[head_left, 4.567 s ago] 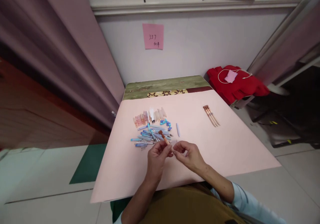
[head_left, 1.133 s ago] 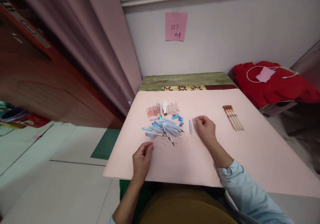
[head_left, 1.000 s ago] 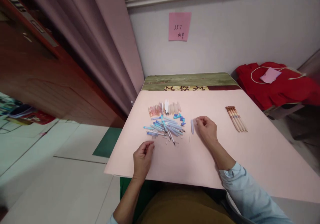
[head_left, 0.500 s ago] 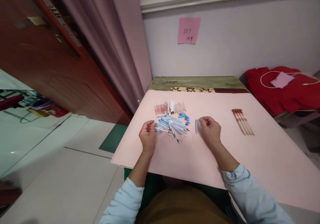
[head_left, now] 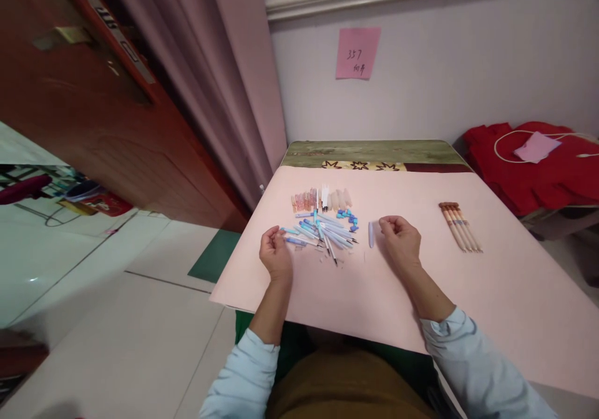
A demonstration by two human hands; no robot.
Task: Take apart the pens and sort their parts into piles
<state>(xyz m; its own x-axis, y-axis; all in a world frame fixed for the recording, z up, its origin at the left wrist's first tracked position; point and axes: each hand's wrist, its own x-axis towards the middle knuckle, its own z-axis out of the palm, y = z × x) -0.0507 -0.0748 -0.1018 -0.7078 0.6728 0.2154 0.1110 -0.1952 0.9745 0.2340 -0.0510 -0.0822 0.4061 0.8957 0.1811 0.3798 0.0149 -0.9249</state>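
Note:
My left hand (head_left: 277, 255) is at the left end of a loose pile of blue and white pen parts (head_left: 327, 230). Its thumb and fingertips are drawn together beside a pen barrel; what they hold, if anything, is too small to tell. My right hand (head_left: 401, 241) rests over the table with thumb and index finger pinched, and I cannot make out anything in them. Just left of those fingertips lies a pale lilac pen barrel (head_left: 371, 235). Small blue pieces (head_left: 347, 217) sit between the pile and the right hand.
Behind the pile are rows of pinkish pieces (head_left: 305, 200), white refills (head_left: 324, 198) and translucent grips (head_left: 339, 199). Several brown-topped pens (head_left: 460, 227) lie side by side at right on the pink-covered table (head_left: 355, 306). Red cloth (head_left: 552, 175) is beyond the table's right edge.
The view has shifted slightly, moving the table contents a little to the right. My left hand has drawn slightly left from the pile; my right hand keeps its pinch near the lilac barrel.

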